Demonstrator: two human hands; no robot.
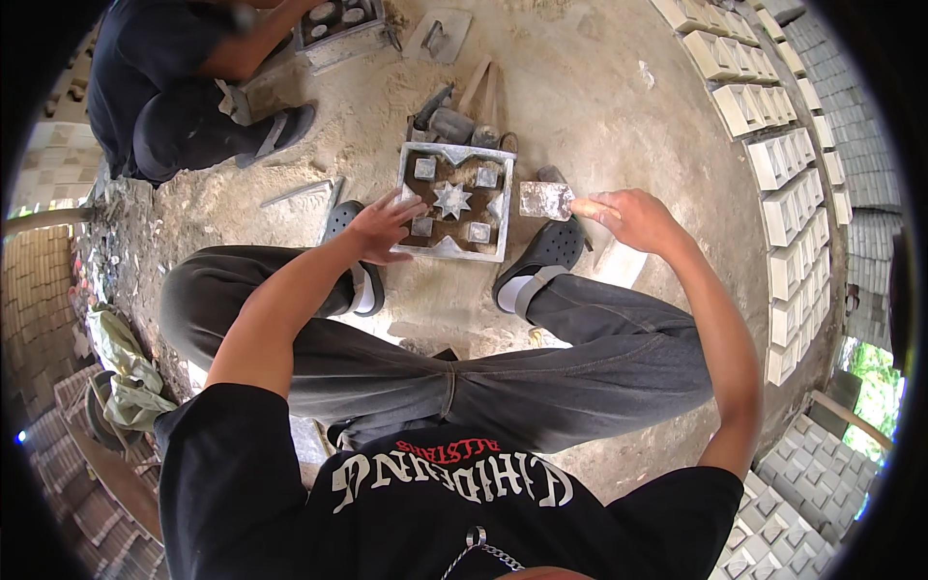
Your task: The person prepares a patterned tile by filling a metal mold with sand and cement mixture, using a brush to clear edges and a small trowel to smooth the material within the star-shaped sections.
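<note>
On the ground between my feet lies a square grey metal mould (506, 208). An eight-pointed star block (451, 200) stands in its middle, small square blocks sit near the corners, and brown sandy material lies between them. My left hand (384, 228) rests at the mould's left side, fingers spread, with their tips over the rim. To the right of the mould, my right hand (638, 220) is closed round the wooden handle of a trowel (546, 201). The trowel's flat rectangular blade is smeared with pale material and points left toward the mould, a little apart from it.
Dark tools (449, 126) lie just behind the mould. A flat plate with a handle (437, 37) is farther back. At the upper left a co-worker (184, 87) squats by another mould (333, 21). Rows of pale cast blocks (788, 213) line the right side. A thin metal frame (333, 198) lies left.
</note>
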